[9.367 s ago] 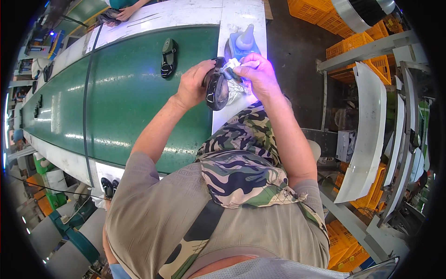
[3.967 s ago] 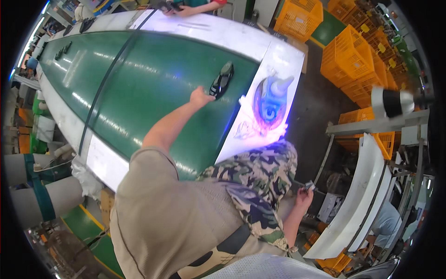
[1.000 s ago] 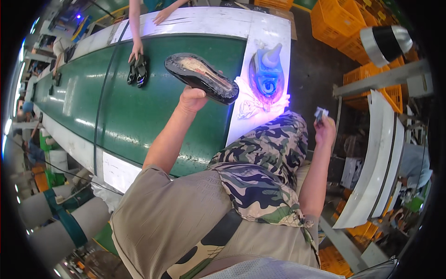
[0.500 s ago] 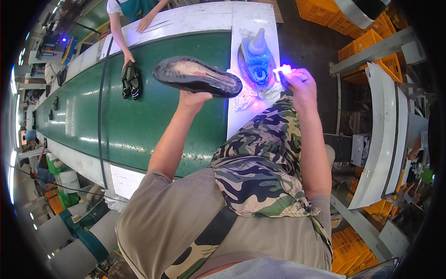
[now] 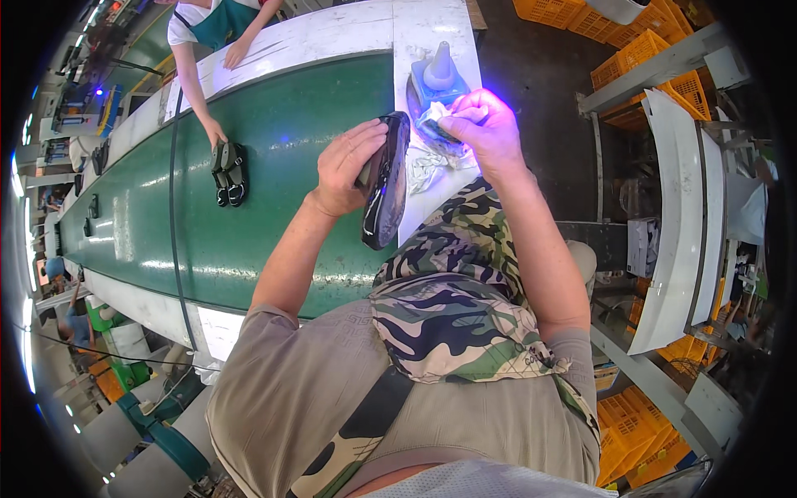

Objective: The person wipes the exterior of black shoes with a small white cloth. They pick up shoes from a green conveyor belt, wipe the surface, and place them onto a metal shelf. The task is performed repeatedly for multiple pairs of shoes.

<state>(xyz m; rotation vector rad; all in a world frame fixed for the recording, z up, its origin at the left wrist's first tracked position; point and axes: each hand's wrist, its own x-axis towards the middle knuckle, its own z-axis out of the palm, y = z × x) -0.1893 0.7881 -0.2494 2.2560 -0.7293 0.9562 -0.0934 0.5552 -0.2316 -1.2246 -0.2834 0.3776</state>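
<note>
My left hand (image 5: 344,170) is closed round a dark shoe (image 5: 385,187), held on edge above the green belt with its sole side facing right. In my right hand (image 5: 491,137) the fingers are pinched on a small crumpled white cloth (image 5: 433,118). That hand is just in front of a blue bottle with a pale spout (image 5: 440,75), hiding part of it. Another white crumpled cloth (image 5: 425,168) lies on the white table strip below. A blue-violet glow covers the back of my right hand; its source is hidden.
A green conveyor belt (image 5: 274,224) runs off to the left. Across it, a person in a green apron (image 5: 220,25) has a hand on a pair of dark shoes (image 5: 229,176). A dark strap (image 5: 173,207) spans the belt. Orange crates (image 5: 639,70) are stacked at the right.
My left hand has turned the shoe from lying flat, sole up, to standing on edge, nearer me. My right hand has moved left, in front of the bottle.
</note>
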